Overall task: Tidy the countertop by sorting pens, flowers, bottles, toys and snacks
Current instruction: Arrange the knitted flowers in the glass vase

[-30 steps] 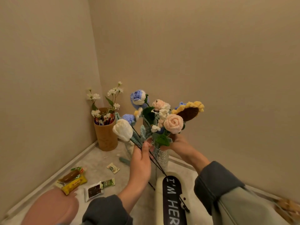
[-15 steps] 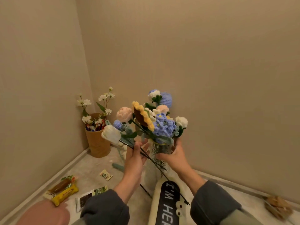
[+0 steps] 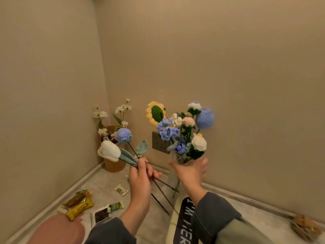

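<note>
two loose flowers (image 3: 109, 150) are pinched by their stems in the left hand (image 3: 140, 178), now drawn clear of the bouquet (image 3: 168, 132) they crossed a moment ago. the right hand (image 3: 190, 170) grips the neck of the vase (image 3: 173, 178), which has turned. both probably still need slotting in.

loose flowers (image 3: 109, 150) pulled leftward — clear, bouquet (image 3: 168, 131) rotated
</note>
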{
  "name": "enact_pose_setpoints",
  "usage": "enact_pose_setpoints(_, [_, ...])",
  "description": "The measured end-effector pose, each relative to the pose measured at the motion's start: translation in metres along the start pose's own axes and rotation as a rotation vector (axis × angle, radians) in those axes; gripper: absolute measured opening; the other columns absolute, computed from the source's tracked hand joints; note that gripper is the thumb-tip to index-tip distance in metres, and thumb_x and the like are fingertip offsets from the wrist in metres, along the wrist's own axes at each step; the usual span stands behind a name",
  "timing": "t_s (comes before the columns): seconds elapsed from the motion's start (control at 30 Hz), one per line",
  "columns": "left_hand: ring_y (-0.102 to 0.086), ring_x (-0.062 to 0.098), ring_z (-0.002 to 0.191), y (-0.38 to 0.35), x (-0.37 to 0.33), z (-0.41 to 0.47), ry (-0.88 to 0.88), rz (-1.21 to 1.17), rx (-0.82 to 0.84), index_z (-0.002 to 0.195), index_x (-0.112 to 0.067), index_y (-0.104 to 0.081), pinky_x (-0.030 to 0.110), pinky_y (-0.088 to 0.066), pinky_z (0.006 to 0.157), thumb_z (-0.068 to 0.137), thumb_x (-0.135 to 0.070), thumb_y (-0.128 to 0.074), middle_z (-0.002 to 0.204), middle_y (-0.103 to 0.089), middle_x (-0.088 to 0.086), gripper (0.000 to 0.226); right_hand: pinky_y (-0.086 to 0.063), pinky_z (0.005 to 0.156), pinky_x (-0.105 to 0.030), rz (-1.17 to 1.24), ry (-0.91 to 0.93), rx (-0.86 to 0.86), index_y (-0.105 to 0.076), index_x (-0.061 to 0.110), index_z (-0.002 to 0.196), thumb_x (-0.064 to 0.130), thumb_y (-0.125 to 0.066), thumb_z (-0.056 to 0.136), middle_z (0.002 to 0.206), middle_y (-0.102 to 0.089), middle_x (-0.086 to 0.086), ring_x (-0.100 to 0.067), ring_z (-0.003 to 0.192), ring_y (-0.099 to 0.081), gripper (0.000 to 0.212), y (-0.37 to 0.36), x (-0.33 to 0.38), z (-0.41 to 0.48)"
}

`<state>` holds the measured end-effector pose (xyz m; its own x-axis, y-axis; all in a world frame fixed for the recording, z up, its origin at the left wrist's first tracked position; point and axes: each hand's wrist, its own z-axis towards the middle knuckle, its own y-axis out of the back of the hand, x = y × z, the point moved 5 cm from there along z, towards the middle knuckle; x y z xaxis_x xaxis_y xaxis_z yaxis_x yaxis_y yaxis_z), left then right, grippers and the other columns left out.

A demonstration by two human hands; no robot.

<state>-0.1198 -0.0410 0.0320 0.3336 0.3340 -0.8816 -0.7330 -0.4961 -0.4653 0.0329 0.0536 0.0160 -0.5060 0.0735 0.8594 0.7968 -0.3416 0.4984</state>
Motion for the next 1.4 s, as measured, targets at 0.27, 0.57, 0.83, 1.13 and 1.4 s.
enact_pose_setpoints(0.27, [-0.026, 0.01, 0.044, -0.008, -0.033, -0.033, -0.159, -0.042, 0.075, 0.092, -0.012, -0.05, 0.03, -0.026, 0.045, 0.103, -0.012, -0.029, 0.054, -0.029, -0.005, 0.024, -0.044, 0.097, -0.035, 0.279, 0.047, 0.103, -0.041, 0.015, 0.13, 0.02, -0.076, 0.077, 0.125, -0.043, -0.003, -0.021, 0.114, -0.046, 0.063, 0.039, -0.008, -0.019])
enact_pose_setpoints(0.57, [-0.043, 0.005, 0.054, -0.083, -0.05, -0.061, -0.175, 0.181, 0.438, 0.1, -0.01, -0.058, 0.018, -0.037, 0.051, 0.102, -0.017, -0.038, 0.06, -0.049, -0.006, 0.021, -0.043, 0.053, -0.012, 0.701, 0.348, 0.368, -0.07, 0.004, 0.082, 0.008, -0.057, 0.094, 0.071, -0.066, 0.0, 0.0, 0.06, -0.059, 0.018, 0.121, 0.087, -0.057])
enact_pose_setpoints(0.83, [-0.052, 0.01, 0.051, -0.123, -0.07, -0.065, -0.189, 0.228, 0.526, 0.096, -0.008, -0.058, 0.023, -0.045, 0.051, 0.103, -0.015, -0.038, 0.06, -0.059, -0.001, 0.022, -0.044, 0.053, -0.033, 0.605, 0.325, 0.615, -0.069, 0.0, 0.085, 0.014, -0.065, 0.09, 0.052, -0.053, -0.008, -0.025, 0.048, -0.05, 0.015, 0.141, 0.105, -0.034])
enact_pose_setpoints(1.13, [-0.066, 0.023, 0.081, -0.144, -0.118, -0.025, -0.327, 0.248, 0.386, 0.099, -0.01, -0.061, 0.028, -0.058, 0.075, 0.102, -0.018, -0.04, 0.081, -0.062, 0.004, 0.023, -0.051, 0.062, -0.02, 0.861, 0.391, 0.318, -0.071, 0.014, 0.1, 0.014, -0.059, 0.095, 0.076, -0.065, 0.001, -0.008, 0.069, -0.06, 0.013, 0.18, 0.163, 0.005])
enact_pose_setpoints(1.4, [-0.061, 0.018, 0.074, -0.151, -0.14, -0.006, -0.504, 0.207, 0.316, 0.096, -0.016, -0.057, 0.03, -0.058, 0.077, 0.103, -0.019, -0.037, 0.075, -0.054, 0.004, 0.021, -0.058, 0.078, -0.029, 1.252, 0.419, 0.223, -0.065, 0.013, 0.097, 0.01, -0.052, 0.099, 0.08, -0.066, -0.006, -0.015, 0.075, -0.065, 0.013, 0.184, 0.193, 0.026])
